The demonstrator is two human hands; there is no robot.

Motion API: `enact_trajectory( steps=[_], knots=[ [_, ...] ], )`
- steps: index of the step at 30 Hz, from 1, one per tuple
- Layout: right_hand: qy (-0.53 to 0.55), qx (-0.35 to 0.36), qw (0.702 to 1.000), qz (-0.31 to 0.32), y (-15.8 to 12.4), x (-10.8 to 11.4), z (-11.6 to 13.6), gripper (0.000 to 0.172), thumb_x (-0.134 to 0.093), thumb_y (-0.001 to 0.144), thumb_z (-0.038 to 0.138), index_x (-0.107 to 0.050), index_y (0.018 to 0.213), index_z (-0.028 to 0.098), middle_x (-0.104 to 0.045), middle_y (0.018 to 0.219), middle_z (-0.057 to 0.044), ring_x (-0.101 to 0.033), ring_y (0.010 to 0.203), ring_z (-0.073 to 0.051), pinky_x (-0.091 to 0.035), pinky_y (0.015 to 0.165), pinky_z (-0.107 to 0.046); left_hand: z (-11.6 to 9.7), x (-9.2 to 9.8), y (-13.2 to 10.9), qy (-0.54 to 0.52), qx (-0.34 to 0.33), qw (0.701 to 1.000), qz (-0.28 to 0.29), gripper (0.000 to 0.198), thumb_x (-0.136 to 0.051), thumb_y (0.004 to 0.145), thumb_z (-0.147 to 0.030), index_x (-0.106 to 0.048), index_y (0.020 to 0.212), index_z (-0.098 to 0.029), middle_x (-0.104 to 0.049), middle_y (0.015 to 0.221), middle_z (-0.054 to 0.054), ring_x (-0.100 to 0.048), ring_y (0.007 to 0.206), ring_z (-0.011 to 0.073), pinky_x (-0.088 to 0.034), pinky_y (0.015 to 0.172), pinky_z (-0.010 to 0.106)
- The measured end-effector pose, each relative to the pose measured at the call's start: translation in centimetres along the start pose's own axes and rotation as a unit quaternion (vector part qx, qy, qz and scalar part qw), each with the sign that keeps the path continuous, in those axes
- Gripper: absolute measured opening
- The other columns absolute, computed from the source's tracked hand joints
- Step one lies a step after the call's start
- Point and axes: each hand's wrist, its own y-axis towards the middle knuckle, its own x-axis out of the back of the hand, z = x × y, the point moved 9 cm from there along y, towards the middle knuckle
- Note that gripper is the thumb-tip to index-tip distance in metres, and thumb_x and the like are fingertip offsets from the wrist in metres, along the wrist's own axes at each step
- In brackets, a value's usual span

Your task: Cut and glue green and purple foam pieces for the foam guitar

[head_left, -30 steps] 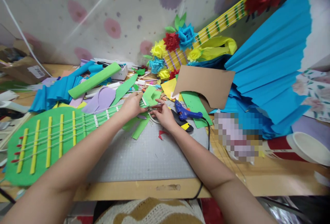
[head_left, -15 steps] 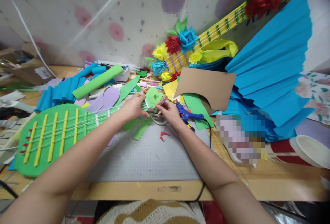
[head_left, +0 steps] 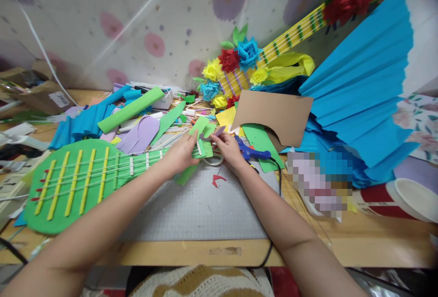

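Observation:
A green paper guitar (head_left: 125, 167) with yellow strips, white strings and red pegs lies across the left of the grey cutting mat (head_left: 201, 215). Around its neck end, my left hand (head_left: 183, 151) is closed, the fingers partly hidden. My right hand (head_left: 227, 148) pinches a small dull-purple paper piece (head_left: 217, 132) beside the neck tip. Light green paper scraps (head_left: 201, 127) sit just behind the fingertips. Close under my right hand is a roll of tape (head_left: 214, 161), partly covered. A blue hot glue gun (head_left: 251, 151) rests to the right of that hand.
A brown cardboard piece (head_left: 273, 114) and blue pleated paper (head_left: 362, 73) stand at the right. Behind is a yellow paper guitar (head_left: 290, 37) with paper flowers. A red-and-white tub (head_left: 393, 201) lies right. The glue gun's cord (head_left: 279, 178) runs over the table edge.
The green guitar has shifted right, its neck end now showing past my left hand. The purple paper piece shows more clearly in my right hand, which has hardly moved.

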Motion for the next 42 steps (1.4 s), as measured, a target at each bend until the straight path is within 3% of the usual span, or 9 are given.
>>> enact_trajectory(
  steps=[3, 8, 16, 22, 27, 30, 36, 39, 42],
  knots=[
    [-0.009, 0.017, 1.000, -0.006, -0.1, 0.1, 0.0, 0.032, -0.055, 0.073, 0.049, -0.058, 0.084, 0.019, -0.064, 0.083, -0.002, -0.061, 0.072, -0.016, -0.052, 0.061, -0.027, 0.4, -0.1, 0.2, -0.004, -0.020, 1.000, -0.011, 0.096, -0.066, 0.063, -0.021, -0.013, 0.143, -0.016, -0.045, 0.135, 0.017, -0.045, 0.124, 0.0283, -0.040, 0.097, 0.039],
    [-0.043, 0.013, 0.994, -0.101, -0.3, 1.9, -0.8, 0.031, -0.046, 0.079, 0.052, -0.048, 0.084, 0.022, -0.062, 0.075, -0.001, -0.062, 0.063, -0.016, -0.051, 0.054, -0.028, 2.7, 1.5, 1.5, 0.058, 0.025, 0.998, -0.019, 0.086, -0.065, 0.065, -0.026, -0.024, 0.140, -0.011, -0.052, 0.128, 0.018, -0.052, 0.116, 0.0290, -0.042, 0.092, 0.037],
    [-0.068, -0.015, 0.997, -0.017, -1.1, -0.5, -1.5, 0.026, -0.038, 0.086, 0.050, -0.038, 0.087, 0.025, -0.057, 0.060, 0.004, -0.059, 0.048, -0.015, -0.048, 0.048, -0.028, 5.9, 2.1, 3.3, 0.119, 0.121, 0.985, -0.011, 0.075, -0.061, 0.068, -0.039, -0.036, 0.133, -0.010, -0.062, 0.110, 0.017, -0.058, 0.102, 0.0337, -0.043, 0.082, 0.039],
    [-0.127, -0.009, 0.992, -0.006, -1.4, -0.7, -1.1, 0.021, -0.035, 0.089, 0.045, -0.037, 0.086, 0.025, -0.056, 0.059, 0.004, -0.058, 0.051, -0.015, -0.047, 0.054, -0.028, 5.7, 1.0, 4.8, 0.119, 0.102, 0.987, -0.038, 0.070, -0.061, 0.068, -0.036, -0.042, 0.129, -0.009, -0.059, 0.114, 0.019, -0.053, 0.109, 0.0353, -0.038, 0.092, 0.044],
    [-0.138, -0.028, 0.990, -0.021, -1.4, -0.2, -0.9, 0.018, -0.032, 0.090, 0.043, -0.035, 0.087, 0.025, -0.052, 0.057, 0.005, -0.055, 0.048, -0.015, -0.043, 0.052, -0.027, 3.2, 2.9, 4.1, -0.019, 0.040, 0.986, -0.161, 0.053, -0.061, 0.071, -0.031, -0.052, 0.120, -0.014, -0.050, 0.128, 0.016, -0.045, 0.120, 0.0296, -0.033, 0.102, 0.044],
    [-0.165, -0.012, 0.986, -0.020, -1.5, -0.4, -0.4, 0.019, -0.032, 0.089, 0.043, -0.037, 0.088, 0.025, -0.049, 0.056, 0.005, -0.053, 0.048, -0.015, -0.041, 0.053, -0.026, 2.3, 1.8, 2.9, -0.237, 0.040, 0.954, -0.177, 0.039, -0.057, 0.076, -0.034, -0.057, 0.109, -0.015, -0.061, 0.108, 0.011, -0.061, 0.089, 0.0184, -0.048, 0.082, 0.034],
    [-0.231, 0.024, 0.972, 0.024, -1.3, -1.0, 1.7, 0.026, -0.035, 0.088, 0.046, -0.045, 0.082, 0.023, -0.055, 0.065, 0.002, -0.056, 0.062, -0.015, -0.040, 0.059, -0.025, 3.1, -3.7, 1.1, -0.531, 0.143, 0.821, -0.152, 0.027, -0.070, 0.061, -0.036, -0.060, 0.075, -0.016, -0.058, 0.060, -0.002, -0.054, 0.054, 0.0106, -0.051, 0.055, 0.027],
    [-0.275, 0.036, 0.960, 0.027, -0.9, 1.3, 3.6, 0.023, -0.042, 0.086, 0.042, -0.051, 0.093, 0.022, -0.062, 0.076, 0.000, -0.058, 0.071, -0.014, -0.041, 0.064, -0.025, 4.1, -4.6, 0.0, -0.602, 0.197, 0.756, -0.162, 0.033, -0.075, 0.053, -0.037, -0.058, 0.072, -0.014, -0.059, 0.059, -0.002, -0.058, 0.055, 0.0126, -0.053, 0.055, 0.028],
    [-0.384, 0.018, 0.923, 0.007, -0.7, 5.1, 4.9, 0.020, -0.051, 0.081, 0.035, -0.058, 0.093, 0.020, -0.065, 0.082, -0.002, -0.058, 0.075, -0.016, -0.041, 0.067, -0.026, 5.3, -3.8, -0.9, -0.613, 0.222, 0.733, -0.192, 0.035, -0.075, 0.054, -0.037, -0.058, 0.074, -0.014, -0.061, 0.062, 0.000, -0.064, 0.060, 0.0162, -0.052, 0.051, 0.027]
  ],
)
